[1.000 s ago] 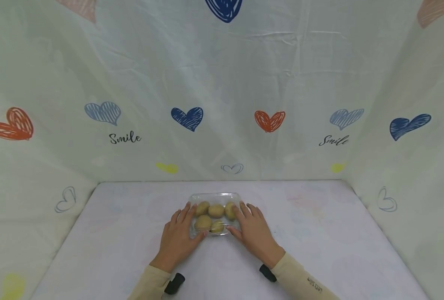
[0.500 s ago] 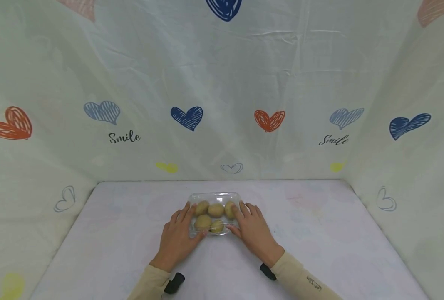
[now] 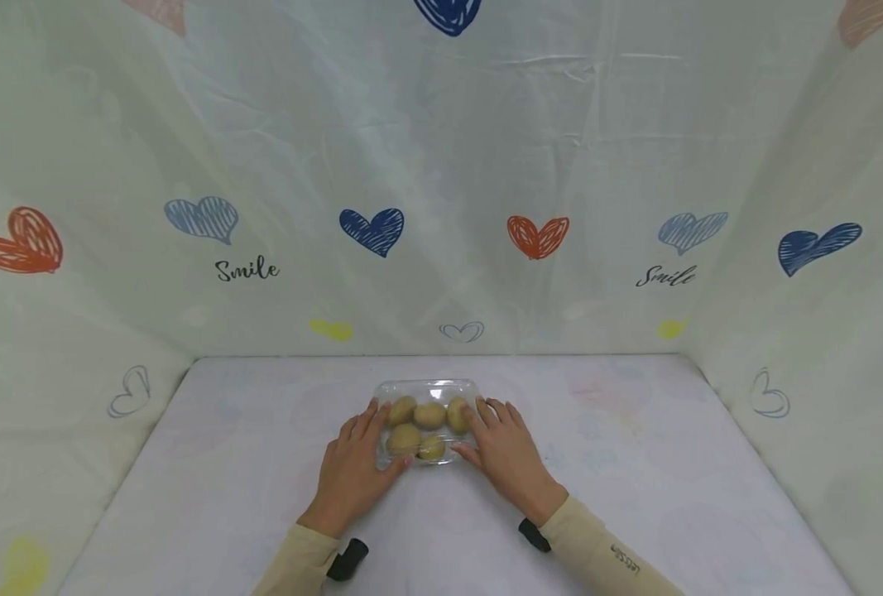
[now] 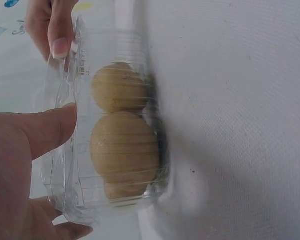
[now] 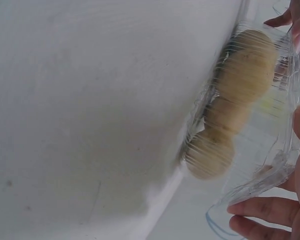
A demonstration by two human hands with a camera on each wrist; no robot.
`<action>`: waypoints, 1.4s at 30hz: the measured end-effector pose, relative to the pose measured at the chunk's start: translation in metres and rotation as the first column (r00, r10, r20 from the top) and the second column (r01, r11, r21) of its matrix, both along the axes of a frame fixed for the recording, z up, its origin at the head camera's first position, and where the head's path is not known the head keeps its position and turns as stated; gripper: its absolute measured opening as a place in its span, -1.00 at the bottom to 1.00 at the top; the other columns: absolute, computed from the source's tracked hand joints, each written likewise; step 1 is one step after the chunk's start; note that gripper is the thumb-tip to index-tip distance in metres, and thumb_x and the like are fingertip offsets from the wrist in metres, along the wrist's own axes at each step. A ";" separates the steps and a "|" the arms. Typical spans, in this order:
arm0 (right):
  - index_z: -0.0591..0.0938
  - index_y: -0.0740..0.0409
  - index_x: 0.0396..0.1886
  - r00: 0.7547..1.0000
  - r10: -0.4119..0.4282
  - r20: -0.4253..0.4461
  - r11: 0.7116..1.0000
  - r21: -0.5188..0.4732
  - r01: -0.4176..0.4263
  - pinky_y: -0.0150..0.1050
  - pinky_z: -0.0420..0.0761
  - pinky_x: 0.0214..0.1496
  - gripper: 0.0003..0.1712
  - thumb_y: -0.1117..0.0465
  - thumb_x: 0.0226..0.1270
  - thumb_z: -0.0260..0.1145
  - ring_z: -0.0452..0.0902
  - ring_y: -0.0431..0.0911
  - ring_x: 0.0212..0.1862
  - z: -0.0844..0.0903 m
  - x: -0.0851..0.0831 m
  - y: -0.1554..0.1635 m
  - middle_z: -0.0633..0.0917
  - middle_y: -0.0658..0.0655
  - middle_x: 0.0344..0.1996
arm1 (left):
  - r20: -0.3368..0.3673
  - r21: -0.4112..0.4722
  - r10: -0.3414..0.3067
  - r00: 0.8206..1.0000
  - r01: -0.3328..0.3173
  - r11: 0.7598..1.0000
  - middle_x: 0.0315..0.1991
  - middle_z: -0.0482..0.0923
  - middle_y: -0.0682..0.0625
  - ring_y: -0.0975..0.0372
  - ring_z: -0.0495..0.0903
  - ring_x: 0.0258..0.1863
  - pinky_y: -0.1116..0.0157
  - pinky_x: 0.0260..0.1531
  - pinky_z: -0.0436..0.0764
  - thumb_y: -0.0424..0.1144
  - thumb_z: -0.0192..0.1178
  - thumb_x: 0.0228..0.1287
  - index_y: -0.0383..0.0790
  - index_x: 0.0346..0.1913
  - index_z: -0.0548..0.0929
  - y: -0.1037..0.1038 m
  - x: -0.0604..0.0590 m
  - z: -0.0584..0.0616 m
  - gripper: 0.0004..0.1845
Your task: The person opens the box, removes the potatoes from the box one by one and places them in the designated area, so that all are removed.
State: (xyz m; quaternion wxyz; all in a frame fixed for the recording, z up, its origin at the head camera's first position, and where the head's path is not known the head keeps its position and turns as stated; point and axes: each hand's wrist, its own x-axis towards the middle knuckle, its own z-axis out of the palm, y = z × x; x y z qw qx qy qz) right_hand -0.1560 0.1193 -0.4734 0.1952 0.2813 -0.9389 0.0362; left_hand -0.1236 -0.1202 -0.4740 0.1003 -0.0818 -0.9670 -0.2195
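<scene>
A clear plastic box (image 3: 437, 387) with a ribbed wall lies on the table, holding several round, tan, potato-like pieces (image 3: 429, 415). My left hand (image 3: 353, 473) grips its left side, thumb along the front edge and fingers up the side. The right hand (image 3: 514, 460) holds the opposite side in the same way. In the left wrist view the thumb (image 4: 55, 129) rests on the rim of the box (image 4: 115, 45). Fingers of the right hand (image 5: 275, 215) touch the box's side rim in the right wrist view. From these angles I cannot tell whether the lid is fastened.
The table (image 3: 635, 497) has a pale cloth surface, with its back edge just beyond the box. A white curtain (image 3: 441, 165) printed with hearts and "Smile" encloses the back and both sides. Black wrist straps (image 3: 347, 561) show at the beige sleeves (image 3: 605, 550).
The head view shifts very slightly. Both hands stay on the box, and neither the box nor its contents visibly move.
</scene>
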 end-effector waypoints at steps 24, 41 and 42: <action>0.52 0.17 0.14 0.998 0.063 0.008 0.979 -0.196 -0.060 -0.02 0.40 0.14 -0.27 -0.22 0.09 0.29 0.38 0.15 0.15 -0.008 -0.001 0.007 0.52 0.33 0.10 | -0.017 -0.103 0.033 0.999 -0.035 0.994 0.34 0.24 -0.11 -0.04 0.41 0.07 0.00 -0.07 0.41 0.24 0.22 0.04 -0.14 0.38 0.24 0.005 0.001 0.004 -0.11; 0.51 0.18 0.16 0.998 0.059 0.029 0.976 -0.210 -0.051 -0.05 0.40 0.16 -0.25 -0.21 0.08 0.30 0.37 0.14 0.16 -0.007 0.001 0.006 0.50 0.33 0.12 | -0.205 -0.157 0.001 0.979 -0.034 0.987 0.19 0.43 -0.18 0.02 0.52 -0.16 0.10 -0.26 0.45 0.15 0.29 0.03 -0.26 0.27 0.39 0.005 0.006 0.003 -0.20; 0.51 0.18 0.16 0.998 0.057 0.031 0.977 -0.208 -0.049 -0.06 0.39 0.16 -0.25 -0.22 0.08 0.30 0.37 0.13 0.16 -0.008 0.001 0.006 0.50 0.32 0.12 | -0.210 -0.165 0.001 0.978 -0.036 0.986 0.19 0.43 -0.18 0.03 0.53 -0.18 0.11 -0.27 0.45 0.15 0.29 0.03 -0.26 0.26 0.40 0.005 0.006 0.004 -0.21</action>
